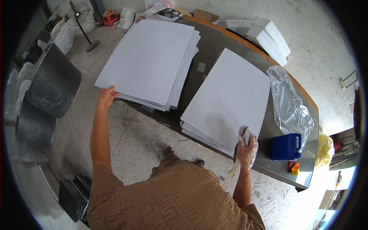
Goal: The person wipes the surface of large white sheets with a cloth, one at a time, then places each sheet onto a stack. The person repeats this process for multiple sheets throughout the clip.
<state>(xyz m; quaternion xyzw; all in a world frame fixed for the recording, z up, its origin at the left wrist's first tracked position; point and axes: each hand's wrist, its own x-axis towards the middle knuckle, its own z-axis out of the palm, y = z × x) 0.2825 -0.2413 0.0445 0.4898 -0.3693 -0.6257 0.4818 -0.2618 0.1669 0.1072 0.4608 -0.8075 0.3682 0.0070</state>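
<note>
At the near left corner of the left stack of large white sheets [145, 57], my left hand [107, 96] pinches the edge, thumb on top. How many sheets it grips cannot be made out. My right hand [247, 151] wears a thin clear plastic glove and is closed around a crumpled whitish wad, perhaps a cloth [243, 132]. That hand is over the near right corner of a second stack of white sheets [230, 96]. Edges in both stacks are slightly uneven.
A dark table [209, 38] carries both stacks. On its right are a crumpled clear plastic bag [289, 103], a blue jerrycan [285, 147] and an orange-yellow tape roll [294, 169]. Dark rolls [53, 80] stand left; a floor fan [82, 23] is behind. White foam blocks [270, 38] are beyond the table.
</note>
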